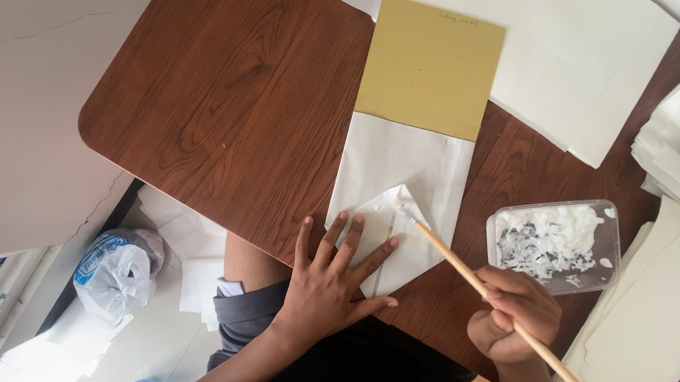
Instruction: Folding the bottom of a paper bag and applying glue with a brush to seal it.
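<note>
Paper bag (398,210), thin and floppy, lies just left of the glue tub (555,243); left hand (327,281) presses its folded corner flat, fingers spread, while right hand (515,316) fist-grips a brush (498,303).

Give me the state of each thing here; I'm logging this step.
White paper bag: flat, bottom flaps folded to points.
Cardboard sheet: tucked in the bag's mouth.
Left hand: spread, pressing the fold.
Right hand: gripping the brush.
Brush: tip on the fold.
Glue tub: open.
</note>
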